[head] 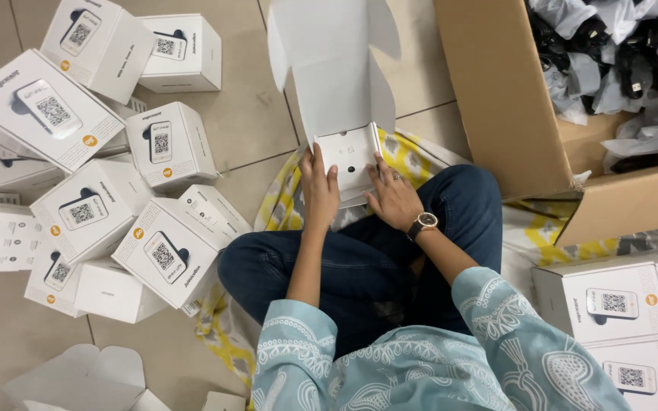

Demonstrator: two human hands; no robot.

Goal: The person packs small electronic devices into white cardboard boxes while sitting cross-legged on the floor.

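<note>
I sit cross-legged on the floor with an open white carton [334, 72] in front of my knees, its lid flaps standing up. Inside it lies a white insert tray [348, 151] with small holes. My left hand [318, 192] grips the carton's left side, fingers against the tray's edge. My right hand [394, 196], with a ring and a wristwatch [423, 223], holds the right side, fingertips pressing on the tray.
Several closed white boxes [163, 250] with printed code squares are heaped at the left. More stacked white boxes [611, 304] stand at the right. A large brown cardboard box [496, 99] holds bagged black adapters [611, 68]. Flat unfolded cartons [78, 377] lie at the bottom left.
</note>
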